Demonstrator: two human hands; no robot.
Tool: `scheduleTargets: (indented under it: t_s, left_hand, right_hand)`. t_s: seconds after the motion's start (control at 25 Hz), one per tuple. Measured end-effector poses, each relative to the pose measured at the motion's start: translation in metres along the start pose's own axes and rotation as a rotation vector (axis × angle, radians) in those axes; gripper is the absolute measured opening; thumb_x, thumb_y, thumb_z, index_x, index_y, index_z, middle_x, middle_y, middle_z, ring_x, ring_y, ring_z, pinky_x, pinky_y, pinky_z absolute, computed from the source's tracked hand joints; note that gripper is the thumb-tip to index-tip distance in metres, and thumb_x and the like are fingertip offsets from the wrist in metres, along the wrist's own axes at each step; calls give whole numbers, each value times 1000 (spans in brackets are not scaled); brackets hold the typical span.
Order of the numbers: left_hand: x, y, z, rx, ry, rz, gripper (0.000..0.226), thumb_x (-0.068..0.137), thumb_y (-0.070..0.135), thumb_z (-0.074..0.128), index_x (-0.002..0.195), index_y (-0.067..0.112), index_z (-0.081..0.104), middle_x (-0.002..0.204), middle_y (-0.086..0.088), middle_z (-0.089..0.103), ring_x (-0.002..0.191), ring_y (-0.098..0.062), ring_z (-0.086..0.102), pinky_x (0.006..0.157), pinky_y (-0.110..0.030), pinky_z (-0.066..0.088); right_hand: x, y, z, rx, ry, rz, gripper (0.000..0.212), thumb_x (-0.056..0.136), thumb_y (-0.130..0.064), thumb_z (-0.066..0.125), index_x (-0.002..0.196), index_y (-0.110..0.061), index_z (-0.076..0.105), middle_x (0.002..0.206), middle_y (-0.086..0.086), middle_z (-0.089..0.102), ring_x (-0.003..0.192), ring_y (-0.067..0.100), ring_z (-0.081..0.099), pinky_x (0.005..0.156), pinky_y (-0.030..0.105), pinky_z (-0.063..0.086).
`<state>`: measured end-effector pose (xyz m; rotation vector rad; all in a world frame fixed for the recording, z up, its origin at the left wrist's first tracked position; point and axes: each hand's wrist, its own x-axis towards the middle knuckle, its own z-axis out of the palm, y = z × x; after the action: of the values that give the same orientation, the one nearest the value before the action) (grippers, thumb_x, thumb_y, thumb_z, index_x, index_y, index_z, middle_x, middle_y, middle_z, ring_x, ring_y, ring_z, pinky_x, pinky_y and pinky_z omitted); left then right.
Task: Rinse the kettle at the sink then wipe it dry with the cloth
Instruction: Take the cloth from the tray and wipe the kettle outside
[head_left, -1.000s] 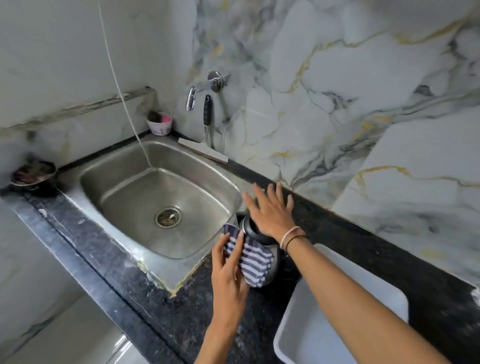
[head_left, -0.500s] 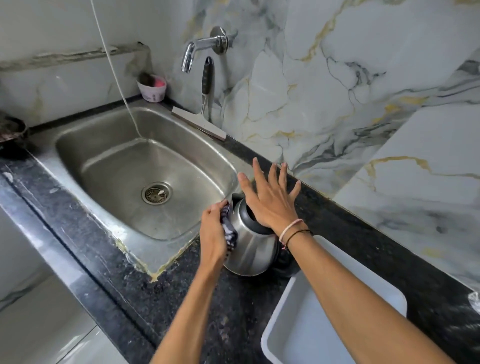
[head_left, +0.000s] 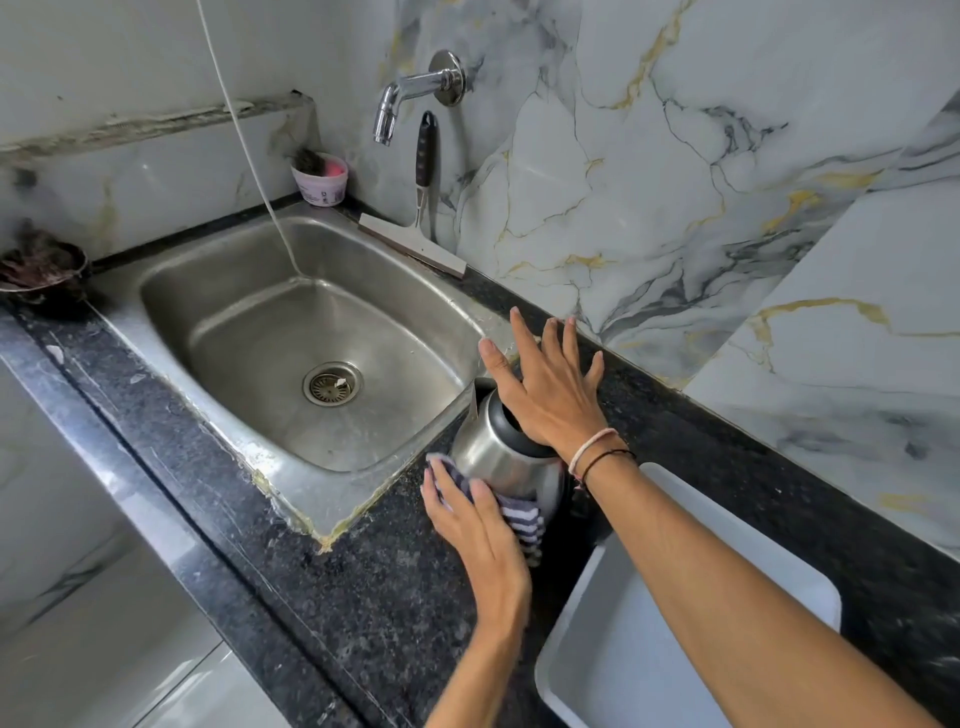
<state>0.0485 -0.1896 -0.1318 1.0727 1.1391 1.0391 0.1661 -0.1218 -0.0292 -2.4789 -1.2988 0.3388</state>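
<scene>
A steel kettle (head_left: 498, 452) with a black lid stands on the dark granite counter, just right of the sink (head_left: 291, 332). My right hand (head_left: 545, 389) lies flat on its lid, fingers spread, pressing down. My left hand (head_left: 478, 525) presses a blue-and-white striped cloth (head_left: 511, 512) against the kettle's lower front side. The cloth's end hangs below my fingers. The kettle's handle is hidden behind my right wrist.
A wall tap (head_left: 410, 93) juts over the sink's back edge, with a squeegee (head_left: 421, 208) leaning below it. A pink tub (head_left: 319, 179) sits in the corner. A white tray (head_left: 675, 623) lies on the counter at right. A white cord (head_left: 244, 140) hangs into the sink.
My left hand with the cloth has slid from the kettle's upper left side down to its lower front. My right hand stays on the lid.
</scene>
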Motion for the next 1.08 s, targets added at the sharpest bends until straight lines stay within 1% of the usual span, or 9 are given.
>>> scheduleTargets:
  t_s: [0.12, 0.24, 0.32, 0.4, 0.52, 0.68, 0.88, 1.0, 1.08]
  left_hand:
    - [66, 35, -9, 5, -135, -101, 55, 106, 52, 25, 127, 21, 65, 138, -7, 63, 132, -27, 56, 117, -51, 37]
    - [89, 68, -9, 54, -335, 2, 57, 110, 49, 16, 108, 40, 72, 120, 3, 74, 116, -13, 66, 113, -48, 43]
    - [70, 56, -3, 113, -254, 140, 47, 109, 50, 20, 124, 43, 64, 137, 1, 64, 128, -10, 57, 117, -43, 38]
    - [29, 31, 0, 187, -137, 273, 50, 108, 44, 27, 155, 29, 37, 163, -1, 33, 152, -11, 27, 126, -32, 20]
    - [-5, -1, -6, 216, -154, 318, 61, 106, 34, 34, 161, 16, 15, 170, -7, 8, 158, -16, 5, 127, -22, 5]
    - [66, 0, -22, 42, -200, 75, 51, 101, 37, 41, 147, 16, 51, 147, 5, 54, 138, -2, 48, 123, -41, 33]
    - [153, 38, -10, 25, -566, -154, 38, 92, 8, 51, 124, -6, 65, 121, -27, 71, 117, -43, 66, 110, -62, 44]
    - [166, 64, -12, -317, -618, -368, 43, 90, 3, 54, 132, -3, 61, 127, -28, 68, 123, -43, 63, 108, -53, 49]
    - [164, 74, -27, -591, -725, -499, 38, 93, 13, 52, 125, 0, 68, 124, -22, 73, 116, -35, 70, 95, -41, 58]
  right_hand:
    - [2, -2, -3, 16, -15, 26, 81, 97, -77, 17, 165, -35, 8, 174, 20, 6, 161, 31, -13, 121, 72, -9]
    - [1, -4, -4, 49, -16, 38, 79, 98, -74, 18, 166, -33, 8, 174, 21, 6, 161, 32, -11, 122, 71, -8]
    - [0, -3, -4, 62, -2, 34, 79, 99, -73, 19, 166, -32, 9, 173, 22, 7, 161, 33, -10, 122, 71, -7]
    - [0, -2, -4, 74, 14, 25, 79, 99, -73, 20, 166, -31, 10, 173, 23, 8, 161, 34, -9, 122, 71, -7]
    - [-1, -1, -3, 93, 33, 6, 79, 100, -72, 22, 166, -30, 12, 173, 23, 10, 162, 34, -8, 122, 71, -5]
    - [0, -1, -2, 106, 43, 2, 79, 100, -71, 25, 166, -28, 15, 173, 23, 10, 162, 32, -7, 123, 70, -2]
    - [1, 0, -4, 176, 31, -12, 77, 101, -68, 33, 163, -23, 25, 173, 21, 9, 162, 30, -5, 126, 68, 5]
    - [1, -1, -17, 255, -8, -76, 70, 103, -61, 41, 161, -21, 32, 174, 16, 13, 162, 27, 5, 129, 58, 13]
    - [-3, -1, -22, 165, 86, -99, 63, 103, -58, 44, 151, -16, 48, 168, 16, 32, 156, 29, 29, 125, 48, 28]
